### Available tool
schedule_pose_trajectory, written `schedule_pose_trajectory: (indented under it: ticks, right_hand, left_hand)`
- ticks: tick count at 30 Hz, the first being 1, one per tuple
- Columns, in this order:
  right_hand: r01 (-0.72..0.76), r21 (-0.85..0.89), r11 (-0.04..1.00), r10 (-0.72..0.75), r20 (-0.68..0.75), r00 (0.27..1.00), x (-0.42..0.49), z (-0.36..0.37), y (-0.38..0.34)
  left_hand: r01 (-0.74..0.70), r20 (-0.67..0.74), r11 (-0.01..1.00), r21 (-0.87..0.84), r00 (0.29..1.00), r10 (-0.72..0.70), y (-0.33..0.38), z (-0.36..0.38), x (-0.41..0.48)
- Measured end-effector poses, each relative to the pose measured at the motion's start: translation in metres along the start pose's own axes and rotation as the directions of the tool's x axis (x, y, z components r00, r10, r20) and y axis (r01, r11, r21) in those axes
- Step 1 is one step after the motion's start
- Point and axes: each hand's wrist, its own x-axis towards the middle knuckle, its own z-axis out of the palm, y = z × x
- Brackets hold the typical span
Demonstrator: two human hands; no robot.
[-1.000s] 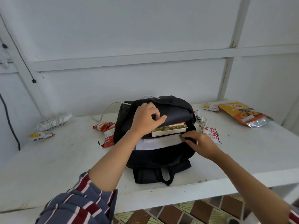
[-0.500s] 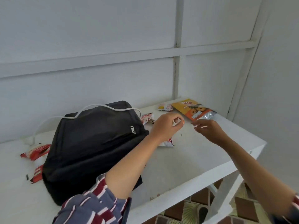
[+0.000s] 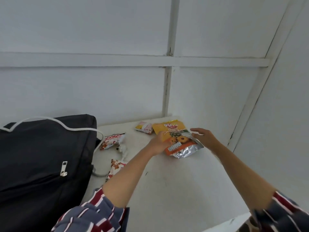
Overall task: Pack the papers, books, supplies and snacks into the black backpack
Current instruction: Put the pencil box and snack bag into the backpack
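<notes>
Foil, slick and crinkled, forms the near end of the orange-and-yellow foil biscuit bag (image 3: 179, 139), and that is where I judge the trouble could start. The left hand (image 3: 158, 144) holds the bag by its left edge, with its fingers out of sight underneath. The right hand (image 3: 203, 138) hangs loose and spread at the opposite edge. I cannot tell whether it touches the bag or is only just beside it. With a hold on one side only, the bag could sag or slide out on the way to the pack. A harder squeeze could crush the biscuits inside.

Well to the left of the grip lies the black fabric backpack (image 3: 41, 156), with a white cord (image 3: 55, 121) draped over its top. A bag swung across could snag that cord. It could also sweep off the crumpled red-and-white snack packet (image 3: 112, 141) and the second red-and-white packet (image 3: 117, 165), which lie on the white table (image 3: 175, 181) between grip and backpack. Just beyond the grip, close to the bag's far corner, sits a small yellow-and-pink packet (image 3: 144, 128), which is easy to overlook.

The backpack's mouth is not in view, so its contents cannot be seen. The silver zip pull (image 3: 64, 168) on its facing panel looks drawn closed. The biscuit bag appears sealed and full.
</notes>
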Motion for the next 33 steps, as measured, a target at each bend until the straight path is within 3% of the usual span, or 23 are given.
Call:
schedule_pose_trajectory:
  ticks: [4,8,13,16,19,22,24,27,30,33]
  right_hand:
    - [-0.096,0.109,0.989,0.075,0.183,0.980,0.014,0.000,0.004]
    - [-0.146,0.117,0.982,0.113,0.248,0.962,0.023,0.001,0.010]
    - [-0.231,-0.010,0.973,0.214,0.412,0.886,0.002,-0.003,0.006]
    - [-0.232,-0.187,0.954,0.295,0.487,0.822,-0.020,-0.008,-0.003]
    - [-0.123,-0.324,0.938,0.282,0.511,0.812,-0.024,-0.015,-0.013]
    - [0.161,-0.410,0.898,0.002,0.370,0.929,-0.008,-0.013,-0.019]
    - [0.309,-0.376,0.873,-0.170,0.358,0.918,0.001,-0.002,-0.022]
    - [0.431,-0.424,0.796,-0.207,0.479,0.853,0.011,0.022,-0.022]
    - [0.465,-0.458,0.758,-0.178,0.540,0.822,0.017,0.034,-0.023]
    - [0.491,-0.435,0.755,-0.278,0.466,0.840,0.021,0.033,-0.031]
  left_hand:
    - [0.036,-0.007,0.998,-0.047,0.999,-0.036,-0.002,0.003,0.009]
    - [0.079,-0.008,0.997,0.004,0.997,-0.078,-0.004,-0.002,0.014]
    - [0.069,0.037,0.997,0.029,0.997,-0.070,-0.009,-0.014,0.014]
    - [0.052,0.000,0.993,0.104,0.999,-0.052,-0.008,-0.022,0.015]
    - [0.110,-0.054,0.976,0.190,0.993,-0.101,-0.007,-0.028,0.012]
    - [0.315,-0.028,0.942,0.113,0.949,-0.314,-0.005,-0.030,0.003]
    - [0.393,0.046,0.919,-0.023,0.919,-0.391,-0.002,-0.028,-0.001]
    - [0.356,0.060,0.911,-0.210,0.934,-0.352,-0.001,-0.026,-0.004]
    - [0.260,0.061,0.945,-0.200,0.966,-0.253,-0.006,-0.036,-0.002]
    - [0.214,0.182,0.966,-0.147,0.966,-0.186,-0.010,-0.050,-0.007]
